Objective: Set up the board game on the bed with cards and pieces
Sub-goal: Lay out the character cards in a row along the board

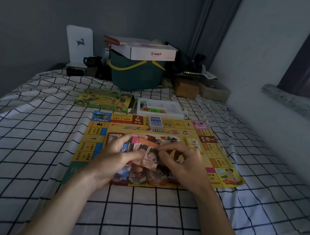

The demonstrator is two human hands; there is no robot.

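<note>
**Dim bedroom, board's down, now sorting the cards**

So the room's pretty dark, grey walls, window ledge off to the right. The bed [25,137] has a white sheet with a black grid on it, and that's the whole play surface. At the far end against the wall there's a green basket [136,75] with a white carton [146,51] sitting on top, plus some clutter I can't really make out.

The yellow game board [215,153] is already laid flat mid-bed. Just past its far edge sit the green game box [105,100] and a white tray [161,108] with little coloured pieces in its left compartment. A blue card deck [155,122] rests on the board's far edge, and a small yellow deck [193,143] sits near its right side.

Both hands are over the board's middle. The left hand [117,158] grips a stack of cards [144,154], thumb across the face and fingers curled behind. The right hand [181,162] pinches the stack's upper right edge with curled fingertips.

My guess: these are thin, light, slick cards that'll bend and slide apart easily, especially over a soft mattress. Best held by the edges, squared up between both hands, not squeezed flat.
</note>
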